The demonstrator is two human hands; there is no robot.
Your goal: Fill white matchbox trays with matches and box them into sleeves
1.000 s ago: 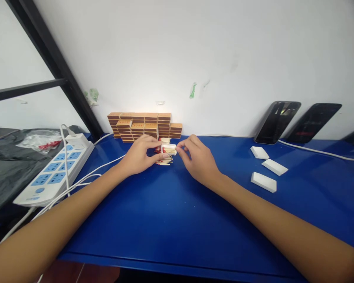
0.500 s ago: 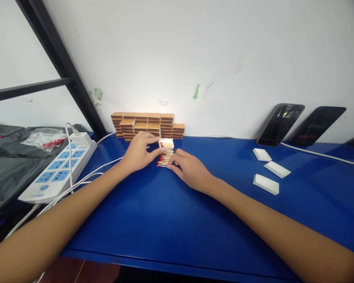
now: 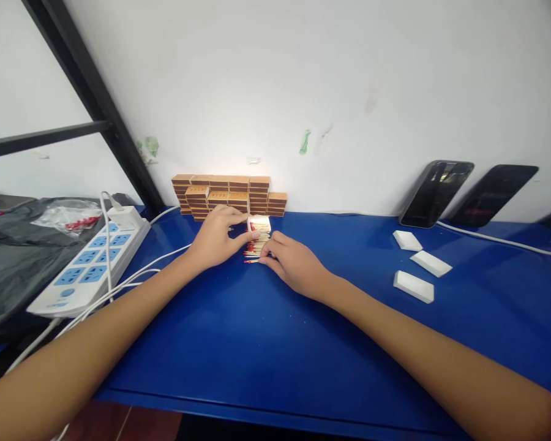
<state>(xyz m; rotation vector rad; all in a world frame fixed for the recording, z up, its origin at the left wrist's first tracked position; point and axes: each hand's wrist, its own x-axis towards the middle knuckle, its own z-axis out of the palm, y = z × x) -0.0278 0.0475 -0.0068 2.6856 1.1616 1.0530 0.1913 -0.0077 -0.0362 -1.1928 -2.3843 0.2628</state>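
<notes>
A small pile of red-tipped matches [image 3: 255, 249] lies on the blue table [image 3: 266, 343], near the wall. My left hand [image 3: 217, 236] holds a small white matchbox tray [image 3: 259, 224] by its left end, fingers curled round it, just behind the pile. My right hand [image 3: 292, 264] rests on the table at the right side of the pile, its fingertips pinched on the matches. A stack of brown matchboxes [image 3: 229, 196] stands against the wall behind both hands.
Three white matchbox trays [image 3: 413, 286] lie at the right. Two dark phones [image 3: 436, 191] lean on the wall there, with a white cable. A white power strip [image 3: 89, 262] with cables lies at the left, beside a grey bag and a black metal frame.
My right hand dropped from the white tray down to the pile of matches. My left hand lowered the tray closer to the table behind the pile.
</notes>
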